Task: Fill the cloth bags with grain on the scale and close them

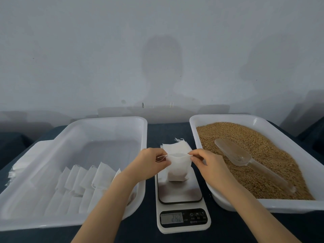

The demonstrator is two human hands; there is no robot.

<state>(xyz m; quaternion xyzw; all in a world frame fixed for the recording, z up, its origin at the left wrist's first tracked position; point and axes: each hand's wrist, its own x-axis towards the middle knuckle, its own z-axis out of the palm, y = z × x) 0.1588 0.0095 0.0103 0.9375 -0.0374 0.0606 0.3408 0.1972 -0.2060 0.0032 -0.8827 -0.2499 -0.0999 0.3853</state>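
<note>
Between left hand (149, 165) and right hand (208, 163), each pinching the drawstring (162, 157), a filled bag (177, 171) on the scale (180, 192) awaits closing; empties (175, 147) lie beyond.

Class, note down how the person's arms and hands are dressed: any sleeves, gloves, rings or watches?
The left arm and right arm are bare down to the picture's bottom edge; no sleeve shows. The left hand and right hand wear no gloves, and no ring, watch or bracelet is visible on either.

Left grip (149, 165), right grip (207, 163) bare (2 forearms (108, 199) bare too).
</note>
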